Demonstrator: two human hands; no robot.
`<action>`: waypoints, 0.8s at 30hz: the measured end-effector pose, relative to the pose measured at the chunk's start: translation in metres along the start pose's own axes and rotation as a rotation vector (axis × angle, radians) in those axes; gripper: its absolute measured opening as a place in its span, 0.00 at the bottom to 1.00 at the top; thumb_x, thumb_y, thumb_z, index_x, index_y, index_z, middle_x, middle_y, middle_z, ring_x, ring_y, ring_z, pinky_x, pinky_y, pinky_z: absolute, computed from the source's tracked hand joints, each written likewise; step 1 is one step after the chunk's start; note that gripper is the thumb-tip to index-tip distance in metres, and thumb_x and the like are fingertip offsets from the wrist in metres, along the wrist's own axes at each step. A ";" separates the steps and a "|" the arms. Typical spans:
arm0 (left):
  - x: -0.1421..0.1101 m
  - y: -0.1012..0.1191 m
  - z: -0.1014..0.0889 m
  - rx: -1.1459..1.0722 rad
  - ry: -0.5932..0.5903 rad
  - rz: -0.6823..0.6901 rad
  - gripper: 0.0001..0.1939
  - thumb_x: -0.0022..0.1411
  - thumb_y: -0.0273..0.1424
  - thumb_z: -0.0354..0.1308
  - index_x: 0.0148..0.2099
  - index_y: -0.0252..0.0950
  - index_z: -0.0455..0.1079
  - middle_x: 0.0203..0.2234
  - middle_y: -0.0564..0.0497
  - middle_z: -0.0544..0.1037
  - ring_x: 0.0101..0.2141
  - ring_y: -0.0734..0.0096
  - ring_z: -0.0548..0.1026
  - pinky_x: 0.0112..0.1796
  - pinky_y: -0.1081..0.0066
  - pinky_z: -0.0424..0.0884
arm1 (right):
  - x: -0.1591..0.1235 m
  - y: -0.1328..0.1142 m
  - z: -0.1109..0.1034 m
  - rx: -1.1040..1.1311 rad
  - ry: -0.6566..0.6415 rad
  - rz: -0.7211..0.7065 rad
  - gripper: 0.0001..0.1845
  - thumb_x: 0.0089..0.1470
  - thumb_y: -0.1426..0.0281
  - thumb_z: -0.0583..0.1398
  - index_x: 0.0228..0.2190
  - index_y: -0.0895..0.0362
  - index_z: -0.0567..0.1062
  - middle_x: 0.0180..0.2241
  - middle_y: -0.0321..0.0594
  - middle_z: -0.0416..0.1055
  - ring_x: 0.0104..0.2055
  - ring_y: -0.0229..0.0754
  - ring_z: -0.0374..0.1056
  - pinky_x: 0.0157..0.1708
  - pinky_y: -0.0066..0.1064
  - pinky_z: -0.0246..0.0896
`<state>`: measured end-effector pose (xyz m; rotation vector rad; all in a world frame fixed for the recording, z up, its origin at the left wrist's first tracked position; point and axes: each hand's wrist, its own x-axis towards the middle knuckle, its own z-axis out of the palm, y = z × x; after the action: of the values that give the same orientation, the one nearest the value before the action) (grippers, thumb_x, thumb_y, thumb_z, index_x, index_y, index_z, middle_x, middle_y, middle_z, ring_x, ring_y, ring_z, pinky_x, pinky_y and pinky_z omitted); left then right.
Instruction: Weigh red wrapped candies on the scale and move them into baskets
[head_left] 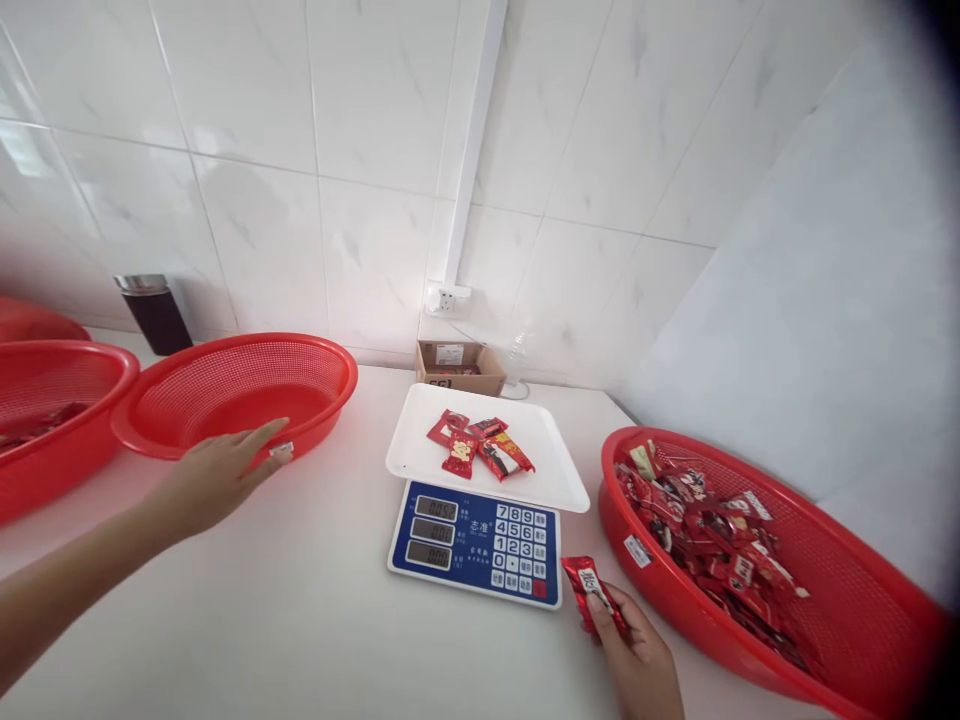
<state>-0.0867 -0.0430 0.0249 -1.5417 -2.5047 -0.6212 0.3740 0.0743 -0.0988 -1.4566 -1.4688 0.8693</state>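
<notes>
We've got several red packets [460,453] on the scale [474,548], another packet [583,582] pinched in our right hand [637,648] just beside it, plenty left in the right basket [624,520], and our left hand [214,482], fingers spread, by the middle basket [341,385].

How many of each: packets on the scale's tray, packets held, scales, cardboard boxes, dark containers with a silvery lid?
Packets on the tray: 4
Held packet, in the right hand: 1
Scale: 1
Cardboard box: 1
Dark container with a silvery lid: 1
Total: 8
</notes>
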 end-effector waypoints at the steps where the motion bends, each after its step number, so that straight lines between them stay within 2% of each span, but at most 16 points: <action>1: -0.003 0.010 0.004 -0.019 -0.074 0.036 0.27 0.59 0.52 0.40 0.56 0.47 0.59 0.43 0.53 0.76 0.41 0.62 0.73 0.39 0.67 0.66 | 0.000 0.000 0.000 0.008 -0.004 0.000 0.26 0.39 0.48 0.60 0.31 0.57 0.76 0.24 0.38 0.72 0.25 0.41 0.66 0.26 0.28 0.63; 3: -0.006 0.028 0.009 -0.048 -0.163 0.077 0.30 0.61 0.50 0.38 0.61 0.43 0.52 0.43 0.50 0.76 0.44 0.61 0.71 0.42 0.67 0.65 | 0.001 0.000 0.000 0.024 -0.007 0.002 0.26 0.39 0.48 0.60 0.31 0.57 0.76 0.23 0.38 0.72 0.25 0.41 0.65 0.25 0.27 0.63; 4: -0.005 0.037 0.010 -0.048 -0.168 0.079 0.31 0.61 0.50 0.38 0.62 0.42 0.50 0.44 0.49 0.75 0.45 0.61 0.71 0.43 0.66 0.65 | 0.001 0.000 0.000 0.032 -0.010 0.002 0.26 0.39 0.48 0.60 0.31 0.57 0.76 0.22 0.38 0.71 0.24 0.41 0.65 0.24 0.27 0.63; 8: 0.001 0.064 0.015 -0.015 -0.173 0.135 0.32 0.61 0.49 0.38 0.62 0.37 0.50 0.49 0.44 0.71 0.47 0.55 0.69 0.44 0.59 0.64 | 0.000 -0.002 0.001 0.049 -0.013 -0.007 0.25 0.40 0.48 0.60 0.31 0.57 0.76 0.19 0.36 0.69 0.22 0.40 0.64 0.23 0.27 0.62; 12: 0.008 0.078 0.021 -0.055 -0.207 0.175 0.33 0.61 0.49 0.38 0.63 0.37 0.48 0.50 0.42 0.71 0.47 0.53 0.70 0.44 0.56 0.66 | 0.000 -0.001 0.001 0.053 -0.026 -0.003 0.26 0.41 0.49 0.59 0.33 0.58 0.75 0.20 0.36 0.69 0.23 0.40 0.64 0.24 0.28 0.62; 16: 0.011 0.090 0.029 -0.076 -0.121 0.252 0.29 0.62 0.47 0.39 0.61 0.41 0.53 0.55 0.43 0.66 0.55 0.53 0.63 0.49 0.53 0.64 | 0.000 -0.001 0.000 0.071 -0.029 0.016 0.26 0.41 0.49 0.59 0.33 0.58 0.75 0.20 0.36 0.69 0.23 0.40 0.64 0.24 0.28 0.62; 19: 0.012 0.106 0.038 -0.113 -0.061 0.375 0.27 0.62 0.46 0.41 0.58 0.41 0.59 0.57 0.45 0.64 0.58 0.54 0.58 0.53 0.51 0.61 | 0.000 0.000 0.000 0.084 -0.022 0.013 0.26 0.40 0.49 0.60 0.33 0.58 0.75 0.20 0.36 0.69 0.22 0.40 0.64 0.24 0.28 0.62; 24: 0.015 0.142 0.048 -0.185 -0.055 0.520 0.22 0.63 0.43 0.43 0.54 0.41 0.64 0.56 0.48 0.65 0.59 0.59 0.56 0.56 0.53 0.57 | 0.000 0.003 0.000 0.101 -0.033 0.021 0.27 0.40 0.49 0.60 0.34 0.58 0.75 0.23 0.37 0.71 0.24 0.40 0.64 0.25 0.28 0.63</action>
<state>0.0359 0.0449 0.0247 -2.1865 -1.9846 -0.7404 0.3749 0.0744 -0.1018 -1.3913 -1.4159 0.9703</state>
